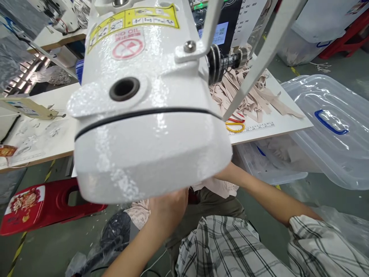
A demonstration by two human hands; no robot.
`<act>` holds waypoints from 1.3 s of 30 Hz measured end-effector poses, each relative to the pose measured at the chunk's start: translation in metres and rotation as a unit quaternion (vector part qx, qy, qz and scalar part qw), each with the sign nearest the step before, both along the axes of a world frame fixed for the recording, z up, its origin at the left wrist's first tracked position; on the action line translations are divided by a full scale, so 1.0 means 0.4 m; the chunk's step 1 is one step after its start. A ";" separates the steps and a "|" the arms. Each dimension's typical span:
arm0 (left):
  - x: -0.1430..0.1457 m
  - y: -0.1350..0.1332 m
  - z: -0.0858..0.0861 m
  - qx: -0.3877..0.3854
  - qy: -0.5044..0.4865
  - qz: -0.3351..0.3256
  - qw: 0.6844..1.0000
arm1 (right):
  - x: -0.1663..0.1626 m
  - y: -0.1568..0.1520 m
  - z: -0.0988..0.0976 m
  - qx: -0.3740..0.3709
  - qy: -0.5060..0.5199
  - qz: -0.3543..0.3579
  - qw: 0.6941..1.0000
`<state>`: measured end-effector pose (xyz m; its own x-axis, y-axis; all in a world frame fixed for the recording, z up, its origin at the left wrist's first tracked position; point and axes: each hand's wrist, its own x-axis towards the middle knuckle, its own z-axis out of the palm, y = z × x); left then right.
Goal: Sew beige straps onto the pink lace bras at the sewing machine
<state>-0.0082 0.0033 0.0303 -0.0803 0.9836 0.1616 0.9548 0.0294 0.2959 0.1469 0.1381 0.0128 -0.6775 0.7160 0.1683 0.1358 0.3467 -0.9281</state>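
Observation:
The white head of a sewing machine point(155, 154) fills the middle of the view and covers most of what both hands do. My left hand point(170, 204) shows only its back, below the machine's lower edge; its fingers are hidden. From the right, my right hand point(223, 172) reaches behind the machine head, with just the wrist end visible. Pale pink fabric point(215, 186) with a lace edge hangs over my lap near the right wrist. More pale lace fabric point(140, 213) lies beside my left hand. Whether either hand grips the fabric cannot be seen.
Beige fabric strips point(248, 92) and yellow-handled scissors point(235, 127) lie on the table at right, by a printed ruler. A clear plastic lid point(346, 100) with a blue handle stands at far right. A red stool point(54, 204) is at left.

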 end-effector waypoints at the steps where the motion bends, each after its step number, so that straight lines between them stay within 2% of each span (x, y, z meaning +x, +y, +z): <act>1: 0.002 0.002 0.002 0.002 0.018 0.000 1.000 | 0.003 0.002 0.000 -0.001 -0.001 -0.003 1.000; 4: 0.000 0.002 0.001 0.011 0.060 -0.004 0.998 | 0.005 0.005 -0.002 0.001 0.004 0.000 1.000; 8: -0.017 -0.014 -0.016 0.027 0.064 0.006 0.998 | -0.005 -0.002 -0.006 0.005 0.014 0.009 1.000; 11: -0.023 -0.021 -0.025 0.027 -0.002 0.017 1.000 | 0.000 -0.009 -0.022 -0.003 0.013 -0.006 1.000; 14: -0.026 -0.021 -0.018 0.013 -0.142 0.080 0.987 | 0.021 -0.019 -0.045 0.009 -0.003 -0.052 0.999; 17: -0.034 -0.017 0.002 -0.033 -0.285 0.107 0.952 | 0.050 -0.050 -0.054 -0.002 -0.034 -0.072 0.997; 20: -0.040 -0.017 0.011 -0.123 -0.384 0.030 0.915 | 0.086 -0.118 -0.037 -0.055 -0.071 -0.037 0.995; 23: -0.037 -0.032 -0.002 -0.203 -0.514 -0.048 0.832 | 0.109 -0.209 -0.006 -0.116 -0.060 0.026 0.991; 25: -0.042 -0.058 -0.009 -0.206 -0.582 -0.038 0.786 | 0.102 -0.263 0.007 -0.172 -0.025 0.050 0.984; 26: -0.051 -0.076 -0.008 -0.194 -0.594 -0.017 0.780 | 0.089 -0.283 0.008 -0.205 -0.009 0.050 0.977; 28: -0.079 -0.118 0.004 -0.159 -0.582 0.038 0.797 | 0.044 -0.308 -0.004 -0.268 0.007 0.054 0.962; 31: -0.134 -0.178 0.037 -0.124 -0.526 0.095 0.836 | -0.064 -0.314 -0.042 -0.309 0.029 0.131 0.941; 33: -0.164 -0.204 0.051 -0.120 -0.490 0.114 0.856 | -0.137 -0.307 -0.065 -0.361 0.072 0.162 0.916; 35: -0.184 -0.213 0.047 -0.136 -0.466 0.115 0.867 | -0.187 -0.298 -0.082 -0.464 0.106 0.138 0.869; 37: -0.194 -0.208 0.022 -0.164 -0.453 0.103 0.870 | -0.203 -0.288 -0.099 -0.549 0.116 0.085 0.823; 38: -0.196 -0.202 0.002 -0.176 -0.443 0.094 0.874 | -0.200 -0.283 -0.109 -0.565 0.117 0.057 0.815; 39: -0.196 -0.195 -0.022 -0.174 -0.425 0.090 0.884 | -0.192 -0.280 -0.122 -0.560 0.118 0.029 0.820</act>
